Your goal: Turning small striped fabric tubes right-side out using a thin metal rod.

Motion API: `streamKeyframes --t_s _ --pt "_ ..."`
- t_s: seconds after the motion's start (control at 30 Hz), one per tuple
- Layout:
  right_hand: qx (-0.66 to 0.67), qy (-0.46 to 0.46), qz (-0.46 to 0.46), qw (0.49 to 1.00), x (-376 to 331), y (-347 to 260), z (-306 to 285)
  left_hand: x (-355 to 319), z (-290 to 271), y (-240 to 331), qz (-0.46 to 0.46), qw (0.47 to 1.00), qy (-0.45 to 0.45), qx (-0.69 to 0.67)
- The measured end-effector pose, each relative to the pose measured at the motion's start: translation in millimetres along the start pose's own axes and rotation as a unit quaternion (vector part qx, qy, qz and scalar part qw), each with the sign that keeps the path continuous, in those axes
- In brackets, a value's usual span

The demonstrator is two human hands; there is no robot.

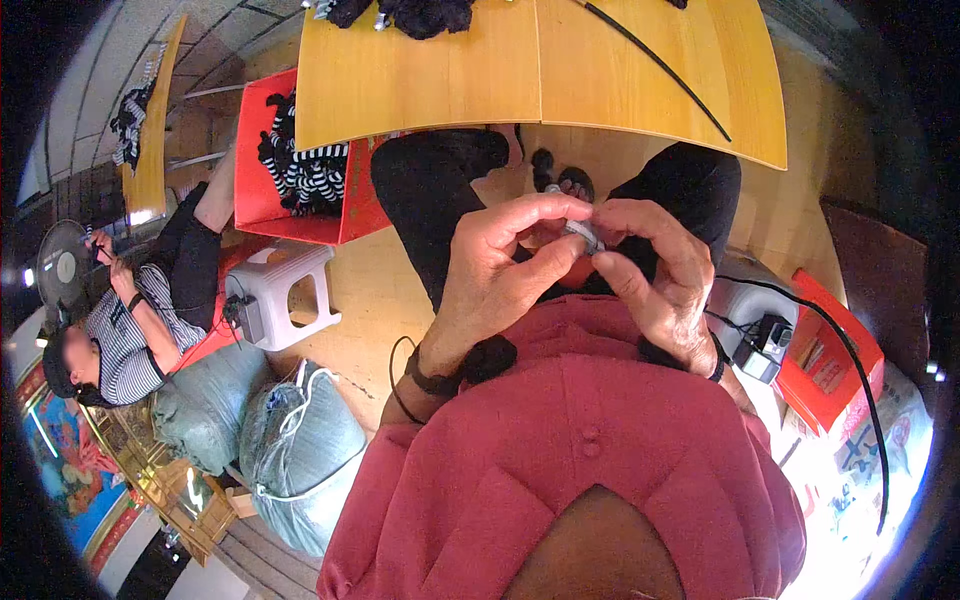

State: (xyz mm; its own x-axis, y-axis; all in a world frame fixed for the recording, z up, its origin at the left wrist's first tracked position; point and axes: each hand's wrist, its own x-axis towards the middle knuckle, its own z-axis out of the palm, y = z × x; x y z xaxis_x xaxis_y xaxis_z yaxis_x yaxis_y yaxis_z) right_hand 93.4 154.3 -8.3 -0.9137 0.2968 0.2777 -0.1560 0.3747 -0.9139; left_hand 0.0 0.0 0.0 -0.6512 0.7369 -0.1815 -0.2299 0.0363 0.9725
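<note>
In the head view, pinched between thumb and fingertips of the left-hand grip (pixel 490 255), nearly closed: a small whitish-grey piece (pixel 583 235), too covered and blurred to tell its exact shape. Close against its right end, thumb and forefinger of the right-hand grip (pixel 665 265), set narrow; cannot tell whether clamping or only touching. Held in front of the dark red buttoned shirt (pixel 570 440), over the lap between knees in black trousers (pixel 425 185). Beyond the hands and apart from them, the near edge of the yellow wooden table (pixel 440 85), bowed by the lens; on top, fluffy black bundles (pixel 425 15) at the far left and a thin black rod-like length (pixel 660 65) slanting toward the near right corner. Tight against the table's left side, a red open box (pixel 368 205) of black-and-white striped soft pieces (pixel 315 180). Open room to the left over tan floor (pixel 375 300), bounded by a pale grey plastic stool (pixel 310 290) and a stuffed blue-grey sack (pixel 305 440). To the right, more closed in: a loose black cable (pixel 855 370) arching past a red bin (pixel 835 345). Farther left, well apart, seated in a striped top: a co-worker (pixel 135 335).
</note>
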Motion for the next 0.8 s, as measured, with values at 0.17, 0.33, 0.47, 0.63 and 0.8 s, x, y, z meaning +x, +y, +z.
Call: streamKeyframes --t_s 0.17,0.33,0.47,0.63,0.8 --pt "0.105 -0.013 0.143 0.984 -6.3 -2.2 4.6 1.1 4.5 3.3 0.033 0.999 0.000 -0.006" --pt "0.109 0.004 0.160 0.981 -7.6 -2.9 6.2 1.1 6.2 2.5 0.025 1.000 0.008 -0.014" --pt "0.104 0.000 0.154 0.983 -10.0 1.4 7.9 1.3 7.1 -0.1 0.045 0.999 0.011 -0.006" --pt "0.110 -0.008 0.182 0.977 -10.1 -1.4 5.9 1.7 6.5 -0.9 0.008 1.000 0.022 -0.015" --pt "0.188 -0.019 0.248 0.950 -9.8 -1.1 5.3 1.5 7.1 -0.5 -0.001 1.000 0.028 -0.011"
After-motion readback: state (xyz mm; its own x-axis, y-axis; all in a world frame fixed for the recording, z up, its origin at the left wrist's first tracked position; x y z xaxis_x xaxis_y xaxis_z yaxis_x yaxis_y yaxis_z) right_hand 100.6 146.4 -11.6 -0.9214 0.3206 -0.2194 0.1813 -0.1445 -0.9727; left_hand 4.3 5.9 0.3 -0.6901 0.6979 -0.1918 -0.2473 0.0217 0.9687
